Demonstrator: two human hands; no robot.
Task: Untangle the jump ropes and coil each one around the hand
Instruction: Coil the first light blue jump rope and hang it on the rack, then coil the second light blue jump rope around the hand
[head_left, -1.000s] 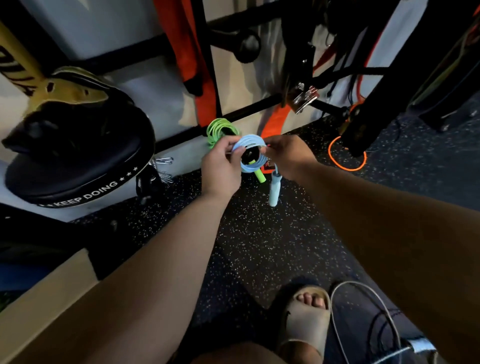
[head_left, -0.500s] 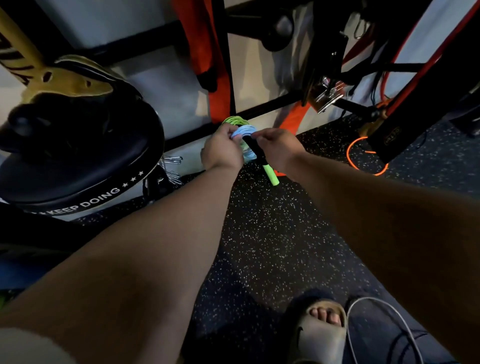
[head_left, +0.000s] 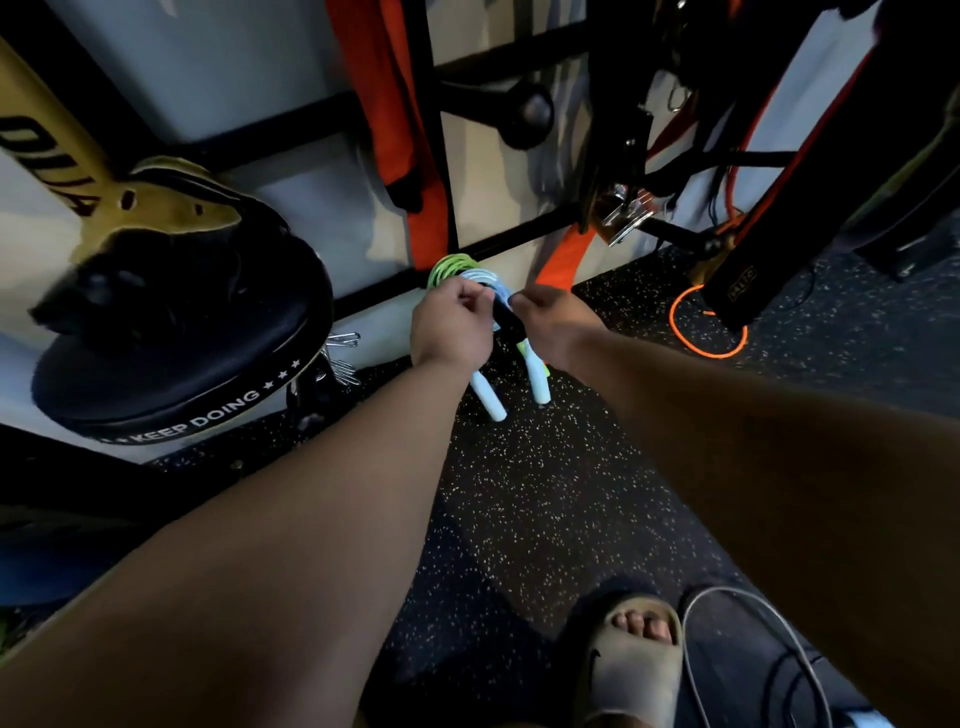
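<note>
My left hand (head_left: 451, 327) grips the blue coil (head_left: 485, 280), green coil (head_left: 449, 264) just behind; right hand (head_left: 551, 322) seems pinched on its near edge, both handles (head_left: 488, 397) hanging floorward between my wrists

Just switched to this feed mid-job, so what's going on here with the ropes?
A person is holding two coiled jump ropes out in front of them, above the speckled gym floor. The left hand grips the bundle, with the green coil and the light blue coil showing above the fingers. The right hand pinches the blue coil from the other side. Two pale blue handles hang down below the hands. Both ropes look already wound; whether any tangle remains is hidden.
</note>
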